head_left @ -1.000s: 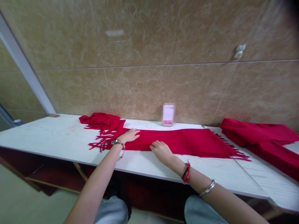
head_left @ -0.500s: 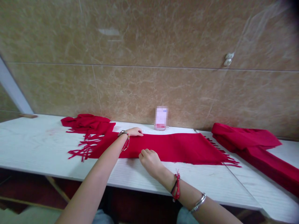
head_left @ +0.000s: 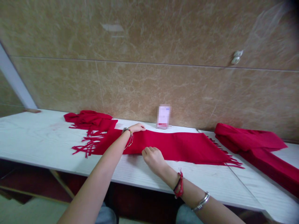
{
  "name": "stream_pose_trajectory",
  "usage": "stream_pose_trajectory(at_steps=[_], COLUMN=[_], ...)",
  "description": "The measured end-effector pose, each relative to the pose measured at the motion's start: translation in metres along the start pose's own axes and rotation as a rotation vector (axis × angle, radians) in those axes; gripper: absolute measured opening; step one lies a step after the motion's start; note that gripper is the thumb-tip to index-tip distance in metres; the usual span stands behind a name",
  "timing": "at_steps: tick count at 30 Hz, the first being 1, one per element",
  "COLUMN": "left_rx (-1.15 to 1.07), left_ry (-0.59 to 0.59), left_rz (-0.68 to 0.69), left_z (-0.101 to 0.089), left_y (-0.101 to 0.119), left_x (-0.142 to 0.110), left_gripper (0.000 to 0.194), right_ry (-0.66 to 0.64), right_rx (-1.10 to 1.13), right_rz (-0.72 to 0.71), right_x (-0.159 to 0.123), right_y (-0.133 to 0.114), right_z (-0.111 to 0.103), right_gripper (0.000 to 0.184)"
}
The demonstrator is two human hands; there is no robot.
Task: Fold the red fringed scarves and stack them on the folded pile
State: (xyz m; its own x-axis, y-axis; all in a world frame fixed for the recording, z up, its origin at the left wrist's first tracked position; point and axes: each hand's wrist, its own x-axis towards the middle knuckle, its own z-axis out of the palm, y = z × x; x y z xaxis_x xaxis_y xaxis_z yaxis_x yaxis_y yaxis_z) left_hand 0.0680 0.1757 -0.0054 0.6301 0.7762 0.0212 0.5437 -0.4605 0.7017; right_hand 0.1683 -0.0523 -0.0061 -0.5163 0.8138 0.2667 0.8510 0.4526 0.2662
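Observation:
A red fringed scarf (head_left: 182, 146) lies lengthwise across the white table, its tassels at both ends. My left hand (head_left: 137, 127) is at the scarf's far edge, fingers closed on the cloth. At the near edge, my right hand (head_left: 153, 158) is curled with the fabric pinched in its fingers. Between the hands the near edge is raised slightly, with a shadow on the table under it. The fingertips of both hands are partly hidden.
A crumpled red scarf (head_left: 91, 119) rests at the back left, by the tassels. More folded red cloth (head_left: 249, 137) runs along the right. A blurred-out upright card or phone (head_left: 163, 116) leans on the tiled wall (head_left: 130, 84). The white table (head_left: 42, 137) has a seam at right.
The view has shifted a little, so everything sits slightly further right. The scarf's near edge by my right hand looks a bit more lifted. Both hands keep their places on it.

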Motion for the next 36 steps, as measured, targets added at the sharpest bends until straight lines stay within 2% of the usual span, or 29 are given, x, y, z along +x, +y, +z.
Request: stream_pose_trajectory(at_steps=[3, 7, 11, 14, 18, 21, 23, 27, 30, 33, 36], left_rx=[-0.069, -0.154, -0.266, -0.360, -0.210, -0.080, -0.038, 0.057, 0.115, 0.162, 0.207], left_ry=[0.040, 0.067, 0.048, 0.024, 0.018, -0.007, -0.037, -0.079, -0.092, -0.077, -0.040], left_rz=[-0.004, 0.017, 0.083, 0.143, 0.182, 0.205, 0.220, 0.236, 0.247, 0.263, 0.288], left_z=[-0.008, -0.022, -0.026, -0.017, 0.016, 0.058, 0.091, 0.157, 0.191, 0.207, 0.208], left_y=[0.013, 0.042, 0.090, 0.137, 0.200, 0.232, 0.243, 0.244, 0.234, 0.225, 0.219], left_x=[-0.007, -0.012, -0.001, 0.020, 0.063, 0.100, 0.123, 0.159, 0.171, 0.173, 0.168], left_gripper=[0.022, 0.026, 0.028, 0.031, 0.029, 0.023, 0.020, 0.014, 0.013, 0.016, 0.022], right_ry=[0.043, 0.137, 0.259, 0.340, 0.333, 0.246, 0.159, -0.049, -0.166, -0.147, -0.105], right_rx=[-0.019, -0.050, -0.117, -0.150, -0.159, -0.131, -0.102, -0.025, 0.023, 0.045, 0.082], right_rz=[0.013, 0.043, 0.127, 0.240, 0.427, 0.548, 0.606, 0.659, 0.679, 0.695, 0.667], right_x=[-0.004, -0.018, -0.045, -0.074, -0.122, -0.157, -0.176, -0.199, -0.204, -0.206, -0.206], right_y=[0.005, 0.023, 0.059, 0.094, 0.144, 0.176, 0.192, 0.205, 0.206, 0.207, 0.208], right_z=[-0.009, -0.033, -0.062, -0.076, -0.078, -0.066, -0.055, -0.036, -0.029, -0.024, -0.019], right_gripper=[0.017, 0.016, 0.023, 0.033, 0.038, 0.039, 0.040, 0.044, 0.046, 0.047, 0.052])
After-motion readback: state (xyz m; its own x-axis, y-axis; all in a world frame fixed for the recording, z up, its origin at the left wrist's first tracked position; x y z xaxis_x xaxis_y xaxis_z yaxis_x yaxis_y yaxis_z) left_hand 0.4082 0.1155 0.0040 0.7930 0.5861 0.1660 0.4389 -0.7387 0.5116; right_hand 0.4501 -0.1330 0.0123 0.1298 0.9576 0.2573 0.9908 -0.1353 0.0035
